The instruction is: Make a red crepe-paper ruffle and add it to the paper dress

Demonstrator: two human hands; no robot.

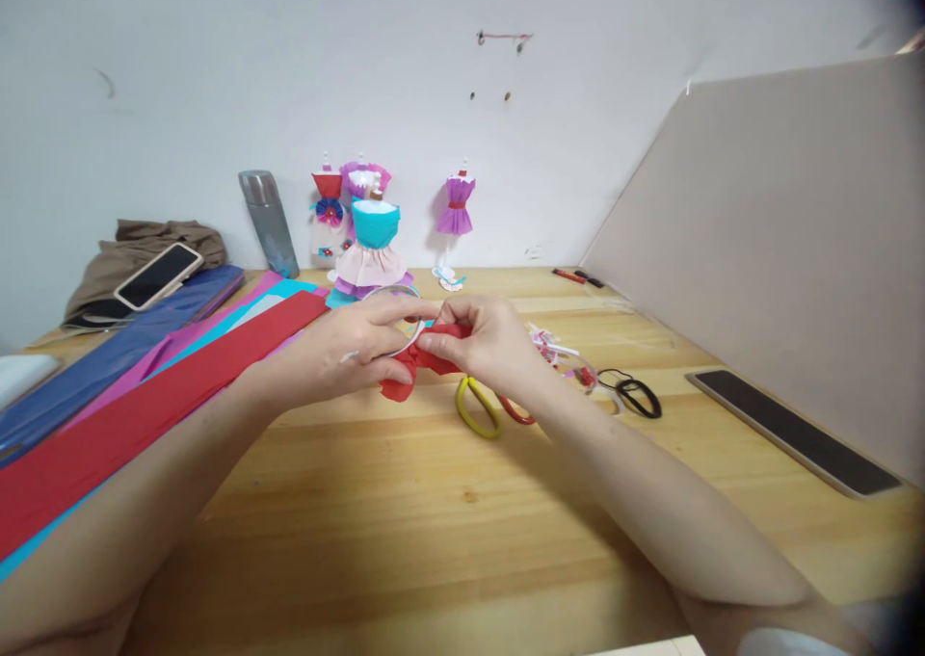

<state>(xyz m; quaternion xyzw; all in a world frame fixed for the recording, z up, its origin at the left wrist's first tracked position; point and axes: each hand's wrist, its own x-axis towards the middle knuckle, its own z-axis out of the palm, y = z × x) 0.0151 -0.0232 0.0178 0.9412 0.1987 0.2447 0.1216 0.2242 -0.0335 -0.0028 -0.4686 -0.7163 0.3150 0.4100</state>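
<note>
Both hands meet above the middle of the table on a small gathered piece of red crepe paper. My left hand pinches its left side, thumb below and fingers above. My right hand grips its upper right part between thumb and curled fingers. A thin white curved band runs by the left fingers; whether it is a tape roll I cannot tell. Just under the right hand lie scissors with a yellow handle loop and a red loop, their blades hidden.
Crepe paper strips, a red one on top, stretch along the left. Small dress forms in paper dresses, one turquoise, one purple, stand behind. A bottle, phone, paper scraps, black hair tie and dark-topped bar lie around.
</note>
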